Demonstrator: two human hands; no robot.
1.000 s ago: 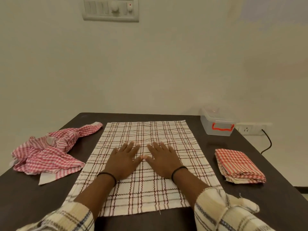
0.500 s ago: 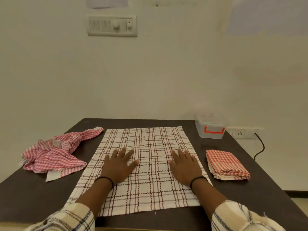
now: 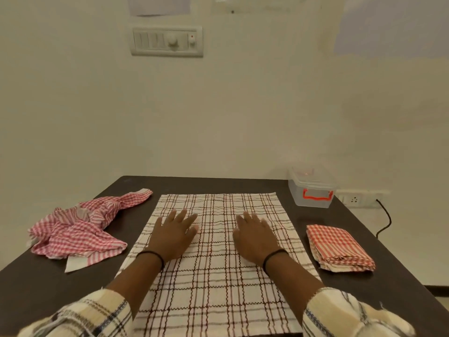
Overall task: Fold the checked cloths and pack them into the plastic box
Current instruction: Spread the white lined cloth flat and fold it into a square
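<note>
A white cloth with brown checks point(image 3: 216, 276) lies spread flat in the middle of the dark table point(image 3: 43, 288). My left hand point(image 3: 173, 233) rests flat on its left part, fingers straight. My right hand point(image 3: 255, 235) lies flat on its right part, fingers straight too. A crumpled red-and-white checked cloth point(image 3: 80, 229) sits at the left. A folded red checked cloth point(image 3: 339, 248) lies at the right. The clear plastic box point(image 3: 312, 188) with a lid and an orange handle stands at the table's far right corner.
The table butts against a cream wall with a switch panel point(image 3: 167, 41) above. A socket point(image 3: 356, 199) with a black cable point(image 3: 385, 221) sits on the wall right of the box. My checked sleeves fill the bottom corners.
My hands started together at the cloth's middle and slid apart, then moved further up the cloth. The camera tilted up and came nearer.
</note>
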